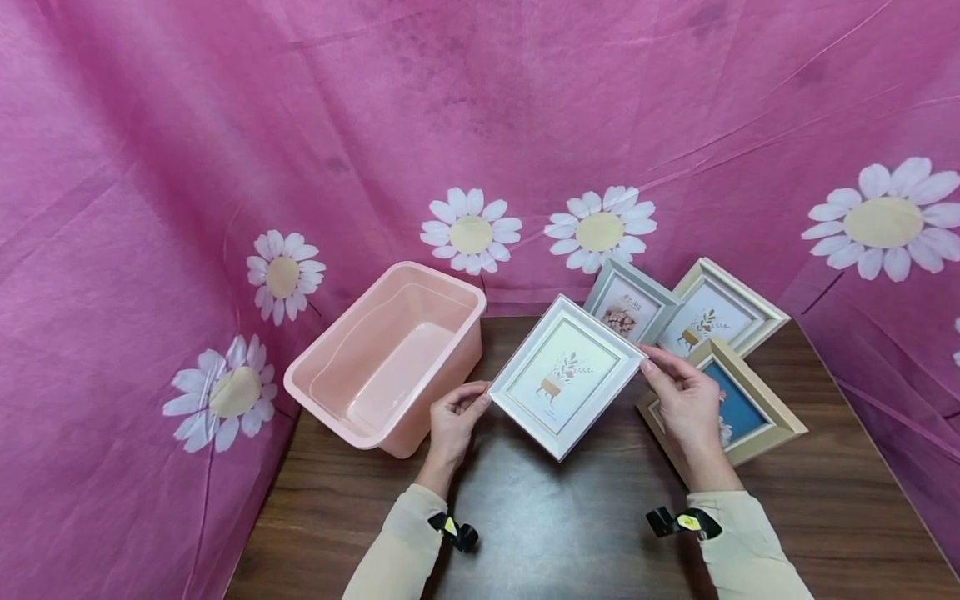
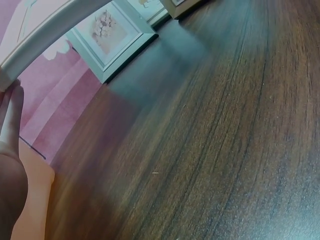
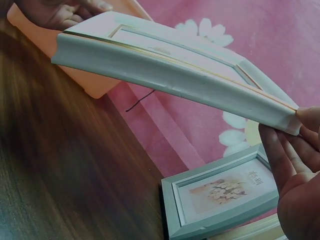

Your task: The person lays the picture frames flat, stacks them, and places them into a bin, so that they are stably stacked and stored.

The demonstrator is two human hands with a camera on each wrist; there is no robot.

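Observation:
A white picture frame (image 1: pixel 567 377) with a plant print and thin gold lines is held above the table between both hands. My left hand (image 1: pixel 456 423) pinches its left corner between thumb and fingers. At the opposite corner, my right hand (image 1: pixel 684 408) grips with the thumb on top and fingers beneath, as the right wrist view shows. Behind it stands a grey-green picture frame (image 1: pixel 630 304), partly covered. To its right are a cream picture frame (image 1: pixel 716 312) and a tan picture frame (image 1: pixel 750 408) with a blue picture, overlapped by my right hand.
A pink plastic basin (image 1: pixel 420 425) stands on the left of the dark wooden table (image 1: pixel 540 533), close to my left hand. Pink cloth (image 1: pixel 480 100) printed with large daisies hangs round the back and sides of the table.

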